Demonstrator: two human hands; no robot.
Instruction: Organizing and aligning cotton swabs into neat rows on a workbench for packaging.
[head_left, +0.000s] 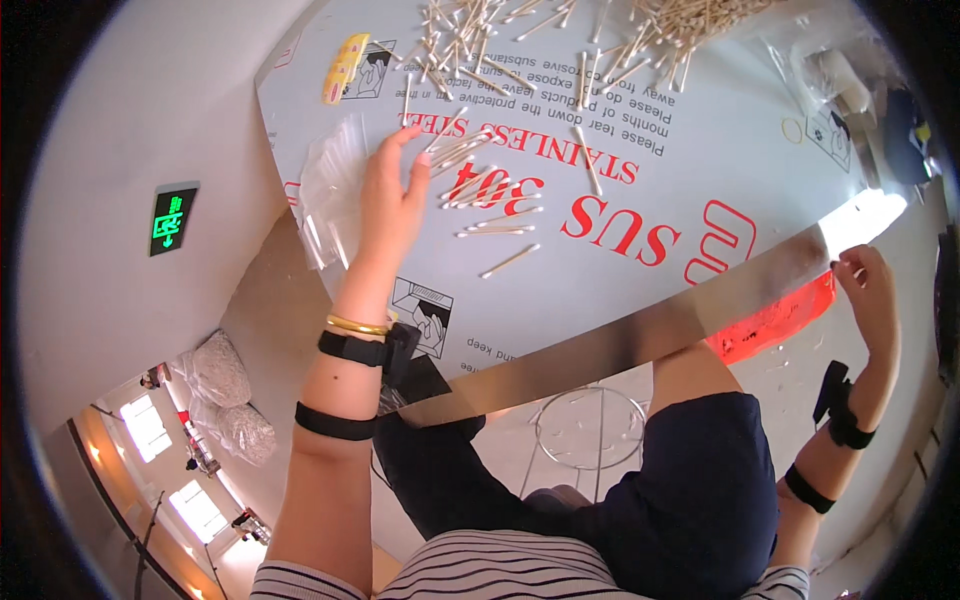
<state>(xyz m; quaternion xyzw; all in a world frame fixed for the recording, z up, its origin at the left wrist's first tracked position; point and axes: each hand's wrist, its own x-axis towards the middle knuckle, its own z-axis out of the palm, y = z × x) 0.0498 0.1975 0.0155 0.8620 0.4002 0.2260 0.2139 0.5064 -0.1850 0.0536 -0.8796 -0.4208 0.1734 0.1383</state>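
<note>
Loose cotton swabs (490, 195) lie in a small group near the left middle of the table. My left hand (393, 195) is just left of them, its thumb and index finger apart and the fingertips close to the nearest swabs. Nothing shows between those two fingers. Under and beside this hand lies a stack of clear plastic sleeves (332, 185). My right hand (870, 290) is at the table's right front edge, fingers bent and tips pressed together above a red plastic bag (775, 318). Whatever it may pinch is too small to make out.
A large heap of cotton swabs (690, 25) spreads along the far side. A yellow packet (345, 68) lies far left, clear plastic bags (825, 60) far right. The table's metal front edge (640, 340) runs before my knees. A wire-framed stool (590, 430) stands below.
</note>
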